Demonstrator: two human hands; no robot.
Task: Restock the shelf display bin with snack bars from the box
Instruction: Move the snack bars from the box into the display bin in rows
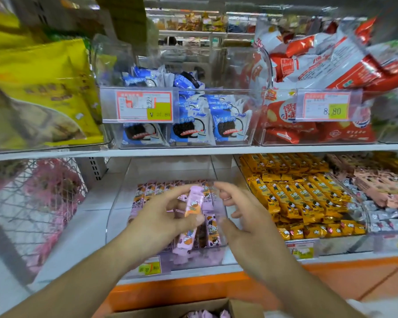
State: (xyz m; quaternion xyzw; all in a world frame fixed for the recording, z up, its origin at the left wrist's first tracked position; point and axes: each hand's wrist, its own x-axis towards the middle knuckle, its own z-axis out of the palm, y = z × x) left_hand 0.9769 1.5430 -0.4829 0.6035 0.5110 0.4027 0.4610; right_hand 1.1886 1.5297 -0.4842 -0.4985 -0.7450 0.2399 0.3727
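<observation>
Likely light, crinkly and slippery, best pinched mid-length: slim pink foil-wrapped snack bars (192, 206), gripped by left hand (163, 216), right hand (237, 216) loosely open beside.

Upper shelf, centre of frame: a clear bin (248, 136) of blue-and-white sandwich-cookie packs (228, 125), with a red-bordered price tag (144, 107) clipped to its front. Upper right: a clear bin holding red-and-white snack bags (319, 63), fronted by a second price tag (325, 106) reading 8.80. Upper left: large yellow bags (39, 88), blurred. Lower shelf, right of centre: a bin of orange-yellow wrapped bars (294, 191) stacked in rows, with small orange packets (317, 230) along its front. Far right: pale pink packs (381, 182). Lower left: a wire basket (28, 203) containing pink items. Bottom of frame: an orange shelf edge (216, 288).
</observation>
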